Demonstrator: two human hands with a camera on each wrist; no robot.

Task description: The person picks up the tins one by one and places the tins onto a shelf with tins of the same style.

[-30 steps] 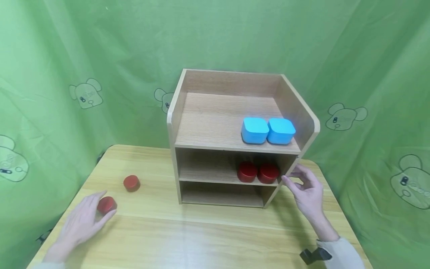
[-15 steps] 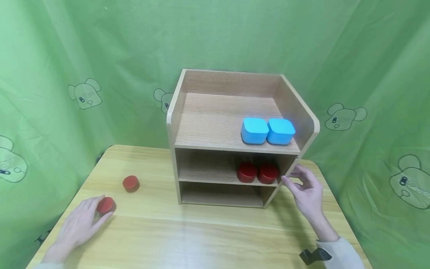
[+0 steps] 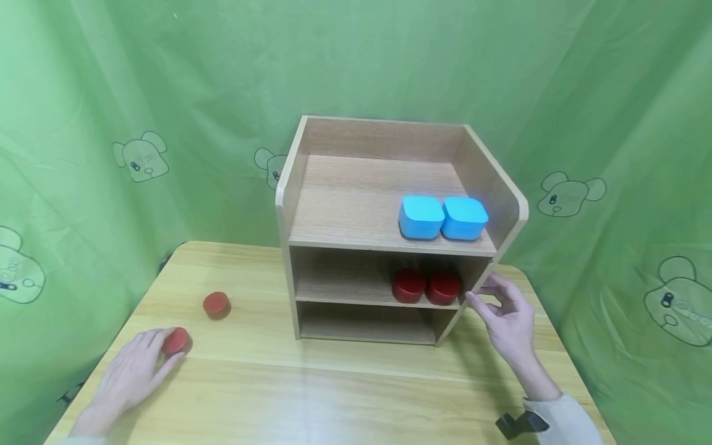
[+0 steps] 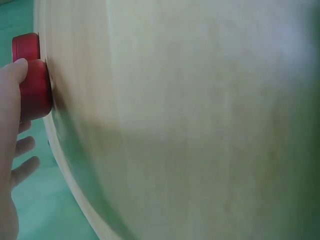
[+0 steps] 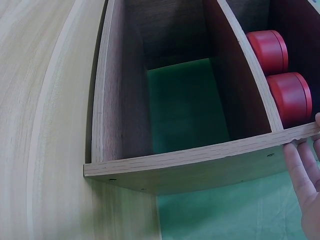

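Note:
On the left of the table, my left hand [image 3: 130, 374] holds a round red tin [image 3: 178, 342] between thumb and fingers. The left wrist view shows the thumb on this red tin [image 4: 36, 92], which sits at the tabletop. A second red tin [image 3: 217, 305] stands just behind it. Over on the right, my right hand [image 3: 508, 318] grips the right side panel of a wooden shelf unit [image 3: 361, 198]. Its fingers [image 5: 300, 170] lie along the panel's outer face, with the thumb at the front edge.
Two blue rounded boxes [image 3: 421, 217] sit side by side at the right of the unit's top. Two more red tins [image 3: 409, 285] stand at the right end of the middle shelf. A green curtain [image 3: 356, 55] hangs round the wooden table [image 3: 345, 395].
My left hand has come in closer around the near red tin, its fingers and thumb now against it. The right hand stays in place on the shelf unit.

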